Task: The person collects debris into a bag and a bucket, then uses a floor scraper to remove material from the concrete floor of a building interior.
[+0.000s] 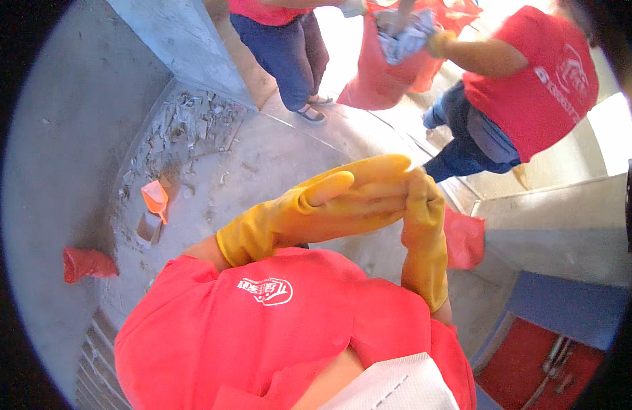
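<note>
Both my hands wear long yellow rubber gloves and meet in front of my chest. My left hand (316,210) stretches across to the right, its glove fingers long and flat, thumb raised apart; nothing lies in it. At its fingertips my right hand (423,197) is bent, with its fingers closed around the end of the left glove (377,205). How far the left fingers reach inside the glove is hidden.
Debris (193,123) lies along the wall by an orange dustpan (155,197) and a small box (148,229). Red sacks (464,238) (89,264) rest at both sides. Ahead, two people in red shirts (541,82) handle a filled red sack (382,82). Steps (98,359) descend lower left.
</note>
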The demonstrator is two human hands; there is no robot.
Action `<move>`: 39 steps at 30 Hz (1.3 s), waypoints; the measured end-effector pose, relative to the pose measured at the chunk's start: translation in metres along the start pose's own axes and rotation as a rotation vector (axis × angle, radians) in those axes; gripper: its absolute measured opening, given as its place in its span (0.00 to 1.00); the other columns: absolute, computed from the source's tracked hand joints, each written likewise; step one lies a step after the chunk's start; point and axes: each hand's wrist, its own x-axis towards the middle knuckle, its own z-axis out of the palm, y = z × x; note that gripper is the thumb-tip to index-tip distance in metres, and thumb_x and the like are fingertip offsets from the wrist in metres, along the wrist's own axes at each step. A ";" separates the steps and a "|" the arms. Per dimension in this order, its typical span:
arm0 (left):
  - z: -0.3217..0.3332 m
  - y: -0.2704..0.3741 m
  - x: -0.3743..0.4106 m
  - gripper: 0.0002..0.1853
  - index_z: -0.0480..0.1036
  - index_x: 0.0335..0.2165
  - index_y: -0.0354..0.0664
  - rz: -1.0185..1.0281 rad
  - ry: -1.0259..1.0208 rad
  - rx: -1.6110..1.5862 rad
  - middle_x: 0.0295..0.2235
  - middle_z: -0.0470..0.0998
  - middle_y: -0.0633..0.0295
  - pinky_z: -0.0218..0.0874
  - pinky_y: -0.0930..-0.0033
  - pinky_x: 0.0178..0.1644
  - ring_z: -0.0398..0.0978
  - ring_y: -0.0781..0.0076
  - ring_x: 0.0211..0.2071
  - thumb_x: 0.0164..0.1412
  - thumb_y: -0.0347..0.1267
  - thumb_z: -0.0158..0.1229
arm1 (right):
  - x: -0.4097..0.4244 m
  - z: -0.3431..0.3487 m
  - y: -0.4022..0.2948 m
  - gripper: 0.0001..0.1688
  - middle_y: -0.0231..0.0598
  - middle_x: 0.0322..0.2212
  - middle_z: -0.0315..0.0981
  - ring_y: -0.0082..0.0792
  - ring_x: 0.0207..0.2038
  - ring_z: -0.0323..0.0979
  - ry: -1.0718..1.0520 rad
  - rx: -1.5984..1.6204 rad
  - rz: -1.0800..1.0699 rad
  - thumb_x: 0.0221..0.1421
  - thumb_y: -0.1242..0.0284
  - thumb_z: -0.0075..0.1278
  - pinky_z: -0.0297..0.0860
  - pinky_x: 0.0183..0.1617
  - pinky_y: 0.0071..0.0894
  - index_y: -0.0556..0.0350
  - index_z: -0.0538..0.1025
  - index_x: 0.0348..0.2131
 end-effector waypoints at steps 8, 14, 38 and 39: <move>-0.105 0.162 -0.003 0.47 0.35 0.72 0.64 0.424 0.003 0.158 0.73 0.45 0.65 0.36 0.38 0.71 0.47 0.59 0.71 0.67 0.57 0.50 | 0.125 0.140 -0.007 0.23 0.44 0.39 0.81 0.37 0.41 0.79 -0.840 -0.327 0.021 0.60 0.66 0.56 0.73 0.48 0.36 0.61 0.77 0.51; -0.099 0.244 0.035 0.52 0.29 0.73 0.64 0.626 0.027 0.155 0.74 0.36 0.66 0.35 0.34 0.71 0.40 0.57 0.73 0.65 0.58 0.53 | 0.185 0.249 0.033 0.20 0.43 0.43 0.81 0.46 0.49 0.77 -1.081 -0.072 -0.410 0.53 0.71 0.60 0.72 0.53 0.43 0.48 0.80 0.48; -0.167 0.394 -0.032 0.53 0.36 0.72 0.44 1.026 -0.048 0.201 0.74 0.38 0.54 0.30 0.34 0.73 0.38 0.54 0.74 0.66 0.59 0.52 | 0.296 0.450 0.066 0.12 0.45 0.34 0.82 0.53 0.39 0.79 -1.666 -0.347 -0.824 0.51 0.67 0.53 0.74 0.40 0.53 0.48 0.82 0.36; -0.171 0.408 -0.033 0.54 0.36 0.72 0.43 1.048 0.024 0.323 0.74 0.38 0.55 0.32 0.37 0.73 0.38 0.54 0.74 0.64 0.58 0.54 | 0.306 0.466 0.065 0.13 0.45 0.34 0.82 0.53 0.40 0.79 -1.667 -0.320 -0.791 0.52 0.67 0.53 0.74 0.41 0.53 0.48 0.82 0.36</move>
